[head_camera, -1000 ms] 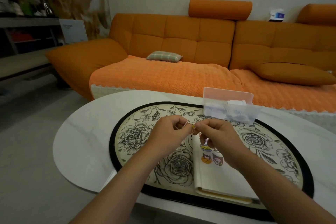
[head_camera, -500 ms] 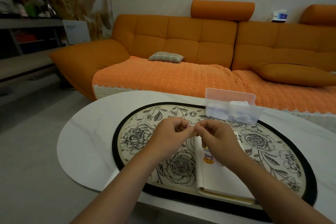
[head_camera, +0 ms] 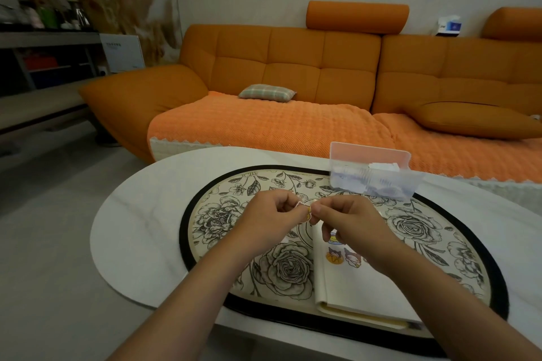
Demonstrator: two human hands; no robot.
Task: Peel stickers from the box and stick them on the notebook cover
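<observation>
Right hand (head_camera: 352, 223) raised; left hand (head_camera: 272, 214), sticker (head_camera: 306, 214) (mostly hidden)

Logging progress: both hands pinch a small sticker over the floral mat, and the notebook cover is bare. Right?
No: the head view shows the notebook cover already carrying stickers near its top. The left hand and right hand do pinch a small sticker over the floral mat.

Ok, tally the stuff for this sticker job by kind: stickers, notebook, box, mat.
Notebook: 1
Stickers stuck on it: 3 visible
Held sticker, pinched between left hand and right hand: 1
Box: 1
Mat: 1
Total: 7, unless the right hand hides more stickers
</observation>
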